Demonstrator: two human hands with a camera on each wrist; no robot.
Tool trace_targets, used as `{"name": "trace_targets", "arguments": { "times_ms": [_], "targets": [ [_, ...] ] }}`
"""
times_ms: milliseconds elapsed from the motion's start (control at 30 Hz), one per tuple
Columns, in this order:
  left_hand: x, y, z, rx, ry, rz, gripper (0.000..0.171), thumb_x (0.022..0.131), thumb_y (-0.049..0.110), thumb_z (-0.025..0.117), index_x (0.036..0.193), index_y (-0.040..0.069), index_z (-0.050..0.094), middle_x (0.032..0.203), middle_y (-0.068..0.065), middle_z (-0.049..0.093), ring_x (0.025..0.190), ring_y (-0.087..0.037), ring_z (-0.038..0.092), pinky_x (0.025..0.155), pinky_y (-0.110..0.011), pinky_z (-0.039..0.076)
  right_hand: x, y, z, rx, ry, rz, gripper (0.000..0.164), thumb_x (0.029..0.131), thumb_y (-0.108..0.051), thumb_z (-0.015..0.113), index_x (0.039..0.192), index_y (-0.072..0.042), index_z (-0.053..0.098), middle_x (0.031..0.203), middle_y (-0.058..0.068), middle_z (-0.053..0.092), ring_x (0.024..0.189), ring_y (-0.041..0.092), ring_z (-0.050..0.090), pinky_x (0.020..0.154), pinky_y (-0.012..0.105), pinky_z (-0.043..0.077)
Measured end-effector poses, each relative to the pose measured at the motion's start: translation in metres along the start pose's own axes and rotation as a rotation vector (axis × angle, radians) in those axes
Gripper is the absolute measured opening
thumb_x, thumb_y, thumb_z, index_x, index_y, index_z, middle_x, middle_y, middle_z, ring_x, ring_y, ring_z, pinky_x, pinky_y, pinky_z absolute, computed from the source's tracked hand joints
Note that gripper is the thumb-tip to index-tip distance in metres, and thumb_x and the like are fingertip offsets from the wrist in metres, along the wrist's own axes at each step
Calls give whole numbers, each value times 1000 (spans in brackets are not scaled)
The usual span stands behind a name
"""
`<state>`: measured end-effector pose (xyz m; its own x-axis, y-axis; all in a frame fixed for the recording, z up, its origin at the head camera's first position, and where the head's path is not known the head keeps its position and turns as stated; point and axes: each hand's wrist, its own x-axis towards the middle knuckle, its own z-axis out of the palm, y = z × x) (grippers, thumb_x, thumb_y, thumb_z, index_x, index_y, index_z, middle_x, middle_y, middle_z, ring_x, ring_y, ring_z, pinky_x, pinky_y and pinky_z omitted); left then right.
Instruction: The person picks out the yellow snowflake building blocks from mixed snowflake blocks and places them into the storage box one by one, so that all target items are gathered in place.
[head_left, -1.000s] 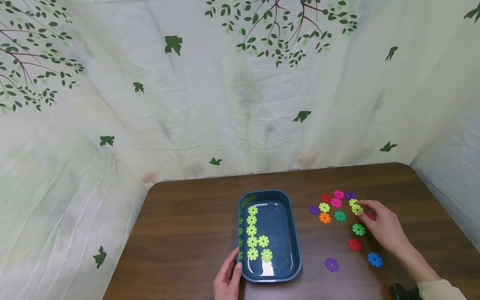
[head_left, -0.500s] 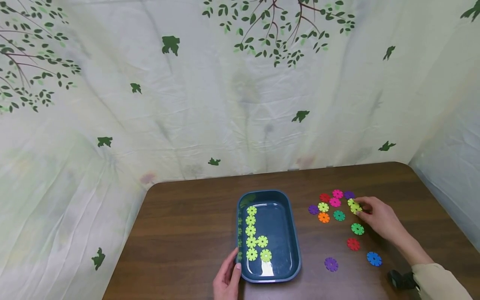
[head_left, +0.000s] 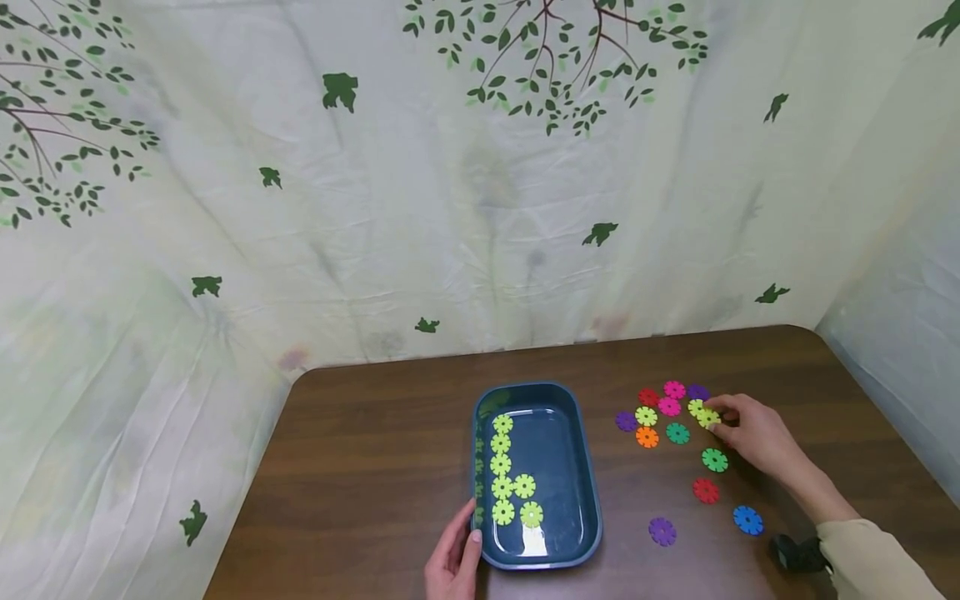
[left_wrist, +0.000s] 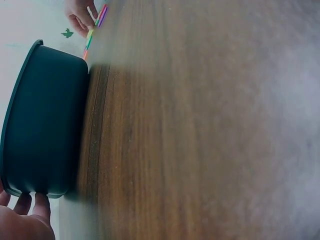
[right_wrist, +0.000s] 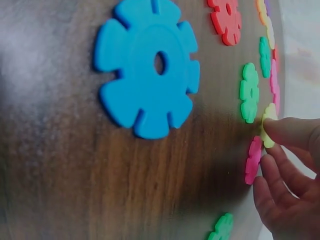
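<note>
Yellow flower-shaped discs [head_left: 502, 464] lie in a dark blue rectangular tray [head_left: 558, 454], most in a column along its left side. My left hand [head_left: 452, 558] rests at the tray's lower left, fingertips against its outer wall [left_wrist: 47, 120] and thumb at the rim. At the far right, my right hand [head_left: 761, 435] pinches a notched yellow disc [head_left: 708, 417] between thumb and fingers, low over the table. A second yellow disc [head_left: 696, 407] touches or overlaps it. A pink disc [right_wrist: 253, 160] lies under the right hand's fingers, hidden in the head view.
Red [head_left: 706, 490], green [head_left: 715, 459], blue [head_left: 747, 520], purple [head_left: 662, 532], orange [head_left: 647, 437] and pink [head_left: 670, 406] discs lie right of the tray. A black object [head_left: 797, 554] is at my right wrist. A leaf-print curtain [head_left: 495, 208] borders the table's back edge.
My right hand has shifted slightly left with the yellow disc, and the neighbouring yellow disc has moved left too. The pink disc beside the hand has gone from sight. The left hand keeps its place.
</note>
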<state>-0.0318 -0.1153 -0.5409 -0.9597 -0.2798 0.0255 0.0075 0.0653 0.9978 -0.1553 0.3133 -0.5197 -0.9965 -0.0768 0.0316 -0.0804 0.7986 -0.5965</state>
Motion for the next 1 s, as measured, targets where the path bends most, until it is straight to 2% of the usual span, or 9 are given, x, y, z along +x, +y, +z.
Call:
{"name": "trace_targets", "arguments": {
  "times_ms": [133,400,567,800,900,1000],
  "targets": [
    [0,-2,0,-31,-3,42,36,92,-8,58,128,-6,60,130,-25,59,116,-5,56,95,-15,44,2,1,0,11,-5,17,31,84,-5,75,112,4,65,103,20,62,92,38,59,71,51,54],
    [0,0,-1,-24,-4,31,37,91,-9,58,128,-5,60,130,-23,59,117,-6,57,95,-15,44,4,1,0,15,3,32,31,84,-6,76,110,3,63,100,18,65,91,37,60,67,43,53],
    [1,-1,-1,-15,-8,31,37,91,-9,58,128,-5,60,130,-23,59,116,-1,56,96,-14,43,4,2,0,15,6,49,30,83,-6,76,110,1,64,94,14,65,85,31,58,60,35,48],
    [0,-1,-1,-19,-4,27,37,91,-9,58,128,-6,60,129,-23,59,115,-1,56,95,-15,44,4,4,0,27,38,50,26,83,-5,75,107,-1,66,88,7,64,77,24,55,57,31,45],
    [0,0,-1,-18,-2,17,37,92,-8,58,128,-5,60,130,-23,59,116,-3,56,95,-15,44,3,4,0,32,54,45,24,84,-3,74,106,-1,66,87,7,66,76,24,56,54,30,45],
    [0,1,-1,-10,-1,3,37,92,-8,58,128,-4,61,130,-23,59,118,-10,57,95,-15,44,1,1,-1,40,74,37,21,85,-2,73,105,-1,67,87,6,67,78,25,59,54,29,46]
  ]
}}
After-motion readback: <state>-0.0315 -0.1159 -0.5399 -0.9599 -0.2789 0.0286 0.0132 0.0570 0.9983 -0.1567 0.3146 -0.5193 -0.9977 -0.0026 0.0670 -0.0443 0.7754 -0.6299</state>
